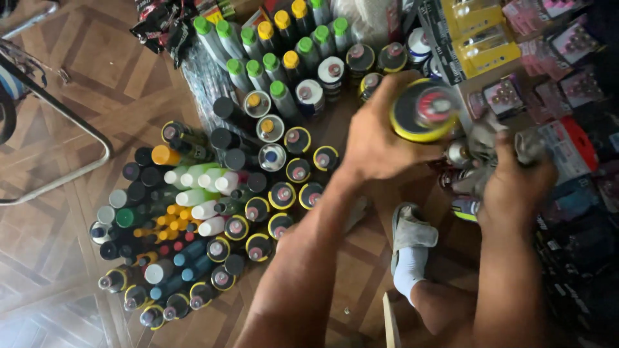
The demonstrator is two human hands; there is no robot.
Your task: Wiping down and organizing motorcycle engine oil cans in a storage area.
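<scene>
Head view looks straight down on a brown patterned tile floor (97,71), the largest thing in sight, with a bent grey metal tube frame (71,174) crossing its left part. On the floor stands a broad crowd of upright spray cans and bottles (213,212), seen from above as rings of yellow, green, white, orange and black caps; a row of green-capped grey bottles (248,55) runs along its upper edge. To the right, hanging blister packs of small parts in yellow and pink card (503,45) fill the upper corner, and darker packets below them are too dim to make out.

Both forearms enter from the bottom edge. A foot in a grey sandal and white sock (409,248) rests between them.

A left hand (374,145) is wrapped around a yellow-rimmed cylindrical spray can with a red nozzle top (425,109), held above the cans' right edge. Its long axis runs nearly toward the camera, top end pointing up at the lens and tipped slightly right; its body is hidden behind the rim and fingers. A right hand (516,183) closes on a crumpled grey cloth (500,145) just beside the can; motion blur softens both.
</scene>
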